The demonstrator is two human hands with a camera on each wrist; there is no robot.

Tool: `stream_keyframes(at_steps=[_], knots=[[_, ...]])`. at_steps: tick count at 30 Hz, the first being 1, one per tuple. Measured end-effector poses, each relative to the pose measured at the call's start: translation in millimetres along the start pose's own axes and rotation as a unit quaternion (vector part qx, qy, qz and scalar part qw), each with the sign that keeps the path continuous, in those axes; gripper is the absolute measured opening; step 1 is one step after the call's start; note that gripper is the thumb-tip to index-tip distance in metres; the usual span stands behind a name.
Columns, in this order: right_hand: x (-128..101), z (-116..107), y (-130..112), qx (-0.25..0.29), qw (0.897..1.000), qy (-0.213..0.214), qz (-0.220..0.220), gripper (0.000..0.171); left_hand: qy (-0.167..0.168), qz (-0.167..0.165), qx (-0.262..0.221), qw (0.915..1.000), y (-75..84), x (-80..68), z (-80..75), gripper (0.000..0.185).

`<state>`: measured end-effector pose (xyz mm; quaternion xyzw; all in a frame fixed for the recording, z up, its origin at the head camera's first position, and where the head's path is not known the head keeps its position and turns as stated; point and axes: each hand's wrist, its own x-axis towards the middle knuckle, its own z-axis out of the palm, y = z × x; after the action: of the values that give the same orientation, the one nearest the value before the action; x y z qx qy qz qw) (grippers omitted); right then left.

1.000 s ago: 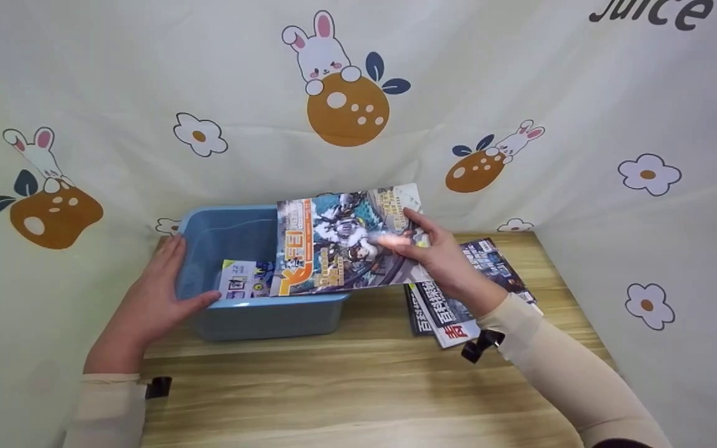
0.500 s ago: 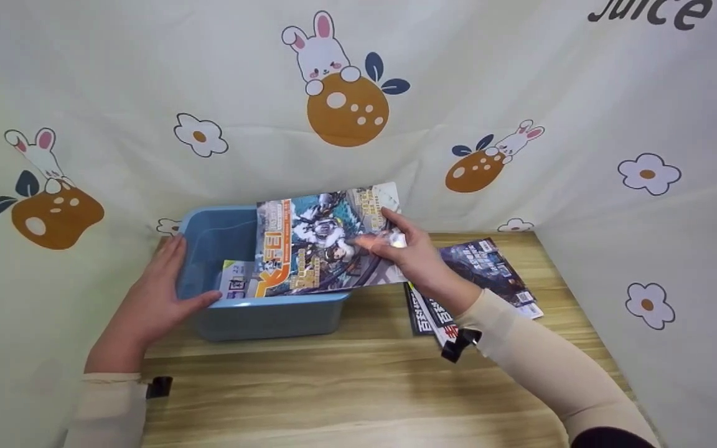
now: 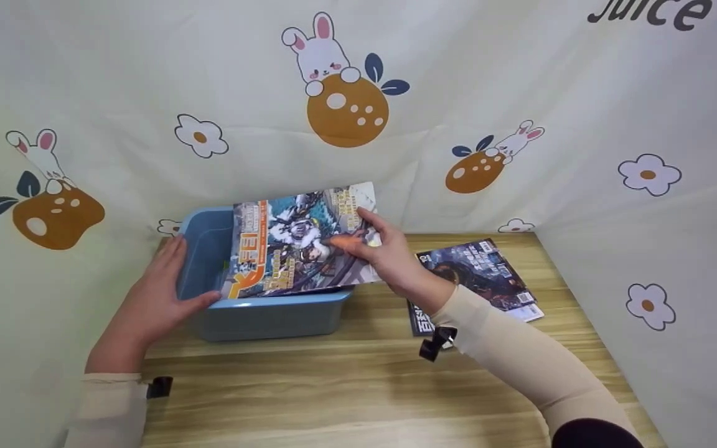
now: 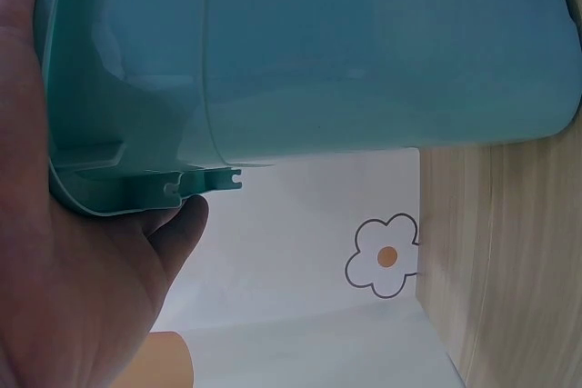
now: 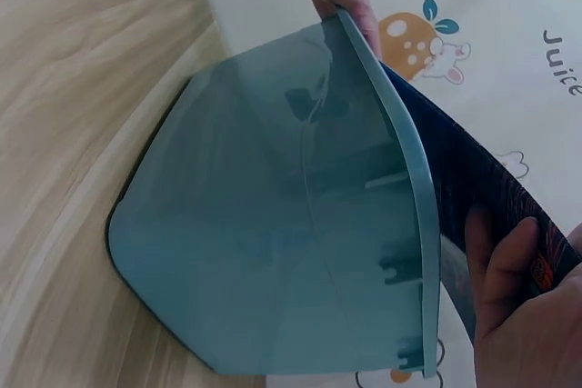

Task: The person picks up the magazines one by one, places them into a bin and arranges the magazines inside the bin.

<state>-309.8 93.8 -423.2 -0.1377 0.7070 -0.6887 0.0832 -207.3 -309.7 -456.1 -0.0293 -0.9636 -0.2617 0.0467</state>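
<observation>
The person's left hand (image 3: 153, 286) holds the left end of the blue bin (image 3: 271, 320), its thumb laid over the near rim and its fingers spread along the left side; the left wrist view shows the palm close against the rim at the corner, with a finger reaching round its outside. The right hand (image 3: 389, 255) pinches the right edge of the colourful magazine (image 3: 302, 242), thumb on the cover and fingers underneath; the right wrist view shows those fingers against the dark underside, just beyond the rim.

The colourful magazine slants across the top of the bin, cover up; its left edge lies over the bin's interior, its near left corner close to the left thumb, while its right part juts past the bin's right end; a strip of the bin's inside shows to the left of it.

To the right, well apart from the bin, the stacked magazines (image 3: 477, 274) lie overlapping on the wooden table (image 3: 309, 398), partly hidden by the right hand and the beige right sleeve (image 3: 514, 342); a black clip (image 3: 438, 343) sits at that cuff, and a second clip (image 3: 159, 387) at the left one; behind everything hangs a pale cloth (image 3: 433, 112) printed with rabbits, oranges, flowers and, at the far right, the word "Juice".
</observation>
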Motion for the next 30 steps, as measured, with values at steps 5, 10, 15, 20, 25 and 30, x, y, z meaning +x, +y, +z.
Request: stream_keyframes(at_steps=[5, 10, 15, 20, 25, 30], knots=[[3.6, 12.6, -0.8, 0.002, 1.0, -0.016, -0.007, 0.084, -0.004, 0.002, 0.0, 1.0, -1.9, 0.9, 0.4, 0.131], [5.9, 23.3, -1.6, -0.008, 1.0, -0.022, -0.01, 0.082, -0.007, 0.004, 0.0, 1.0, -3.9, 1.6, 0.3, 0.131], [6.8, 34.0, -3.8, -0.011, 1.0, -0.022, -0.016, 0.082, -0.006, 0.001, -0.002, 1.0, -3.2, 1.7, 0.4, 0.132], [8.1, 42.5, -4.4, -0.039, 0.999, -0.012, -0.026, 0.078, 0.004, 0.007, -0.006, 1.0, -2.6, 0.9, -0.1, 0.131], [9.1, 49.6, -4.3, -0.063, 0.997, -0.009, -0.032, 0.077, 0.01, 0.015, -0.008, 0.9998, -3.0, 0.9, -1.0, 0.131], [9.9, 55.9, -4.8, -0.074, 0.996, -0.013, -0.036, 0.079, 0.011, 0.016, -0.009, 0.9998, -3.2, 1.1, -0.4, 0.131]])
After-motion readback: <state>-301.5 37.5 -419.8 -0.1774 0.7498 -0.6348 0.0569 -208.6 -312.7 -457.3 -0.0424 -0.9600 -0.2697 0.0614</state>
